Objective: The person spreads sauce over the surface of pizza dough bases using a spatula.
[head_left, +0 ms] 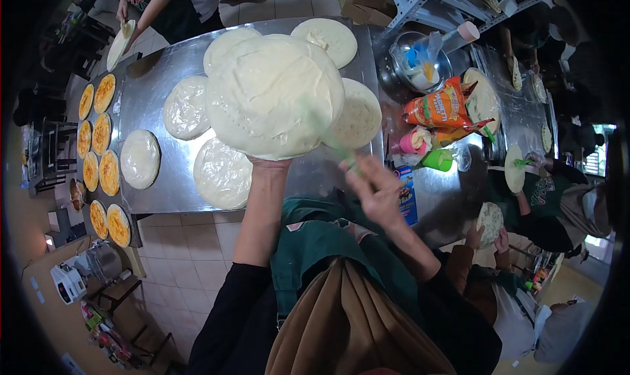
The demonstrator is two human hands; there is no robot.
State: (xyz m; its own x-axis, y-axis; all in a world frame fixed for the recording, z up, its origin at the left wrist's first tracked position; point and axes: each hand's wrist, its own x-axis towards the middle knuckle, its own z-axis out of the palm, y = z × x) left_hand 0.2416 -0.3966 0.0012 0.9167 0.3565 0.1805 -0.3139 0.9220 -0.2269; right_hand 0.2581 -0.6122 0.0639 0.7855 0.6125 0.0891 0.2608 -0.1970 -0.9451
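Observation:
A large round pizza base (272,96), coated with creamy white spread, rests raised on my left hand (269,165). That hand's fingers are hidden beneath the base; only the wrist and heel show. My right hand (377,188) is closed around the handle of a green spatula (335,142), which is smeared by motion over the right side of the base. Under and around the held base, several more round bases lie on the steel table, such as the coated one (223,173) below it and the base (357,114) at right.
The steel table (147,86) carries orange-topped rounds (102,133) at its left end. To the right are a metal bowl (438,60), an orange packet (441,106), a green cup (438,159) and a blue box (406,194). Other people handle rounds nearby.

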